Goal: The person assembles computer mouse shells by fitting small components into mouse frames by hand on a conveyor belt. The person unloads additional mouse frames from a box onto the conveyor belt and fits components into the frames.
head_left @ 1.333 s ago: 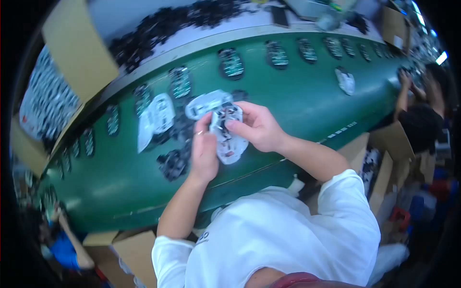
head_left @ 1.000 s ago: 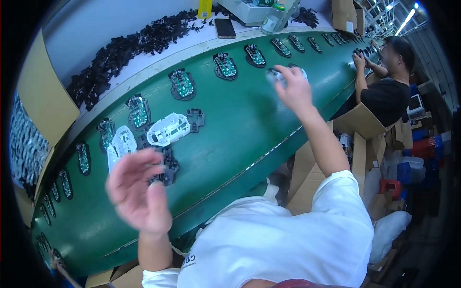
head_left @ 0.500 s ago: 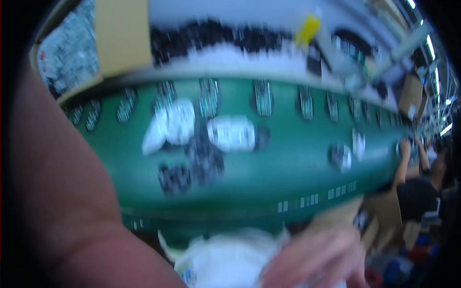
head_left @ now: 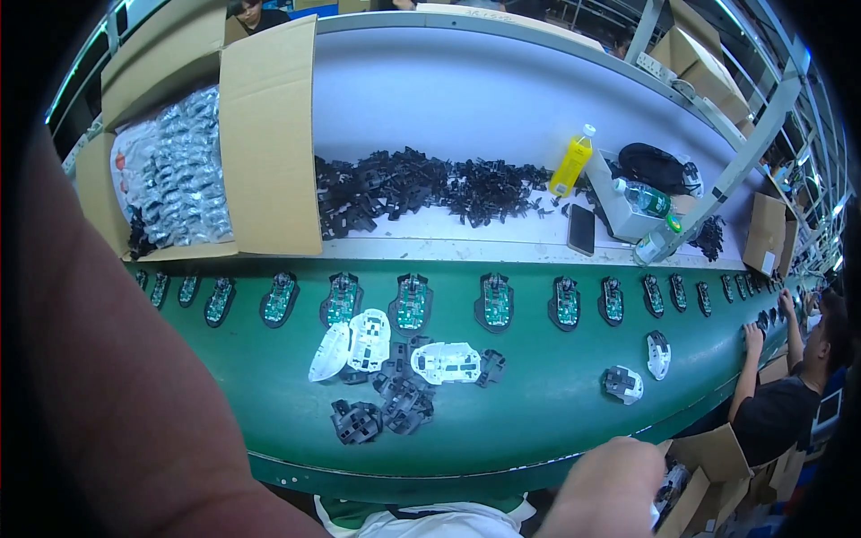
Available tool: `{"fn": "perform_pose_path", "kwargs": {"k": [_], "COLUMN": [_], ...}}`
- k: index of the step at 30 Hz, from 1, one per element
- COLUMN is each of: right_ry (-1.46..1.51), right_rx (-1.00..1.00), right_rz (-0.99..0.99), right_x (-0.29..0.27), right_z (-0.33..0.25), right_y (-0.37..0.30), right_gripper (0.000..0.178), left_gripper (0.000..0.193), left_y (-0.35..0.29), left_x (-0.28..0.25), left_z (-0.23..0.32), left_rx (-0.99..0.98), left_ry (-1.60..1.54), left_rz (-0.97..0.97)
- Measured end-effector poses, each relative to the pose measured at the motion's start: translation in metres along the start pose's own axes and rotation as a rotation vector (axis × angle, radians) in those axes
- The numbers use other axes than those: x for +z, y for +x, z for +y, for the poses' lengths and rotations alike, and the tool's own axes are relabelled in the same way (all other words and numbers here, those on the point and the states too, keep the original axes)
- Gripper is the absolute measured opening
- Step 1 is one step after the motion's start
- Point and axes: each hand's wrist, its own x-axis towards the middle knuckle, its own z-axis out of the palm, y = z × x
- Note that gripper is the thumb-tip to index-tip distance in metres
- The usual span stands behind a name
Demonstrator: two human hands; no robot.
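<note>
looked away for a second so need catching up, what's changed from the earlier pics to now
Two mouse shells now lie at right where one lay; the one both hands held was let go. The right hand has drawn back to the lower edge, and the left arm now fills the left edge. The white shells and dark plastic parts stayed grouped together.

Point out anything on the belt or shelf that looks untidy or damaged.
White shells and black parts lie jumbled on the green belt, some overlapping at odd angles, unlike the tidy row of circuit boards beyond them. Small black pieces are strewn across the shelf. I see no clear damage.
</note>
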Motion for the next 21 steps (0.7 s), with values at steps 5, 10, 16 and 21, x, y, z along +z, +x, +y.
{"fn": "perform_pose_path", "kwargs": {"k": [5,10,16,21], "right_ry": [0.052,0.119,0.004,-0.141], "right_rx": [-0.016,-0.008,0.013,-0.004], "right_rz": [0.152,0.402,0.449,0.538], "right_x": [-0.013,-0.002,-0.022,-0.023], "right_z": [0.009,0.032,0.035,0.045], "right_y": [-0.008,-0.031,-0.058,-0.071], "right_gripper": [0.042,0.041,0.04,0.039], "left_gripper": [0.072,0.072,0.071,0.071], "left_y": [-0.013,-0.033,-0.03,-0.022], "left_x": [-0.017,-0.041,-0.058,-0.078], "left_z": [0.001,0.028,0.023,0.006], "left_rx": [-0.038,-0.174,-0.052,0.023], "left_ry": [0.013,0.003,0.029,0.005], "left_rz": [-0.116,-0.224,-0.217,-0.161]}}
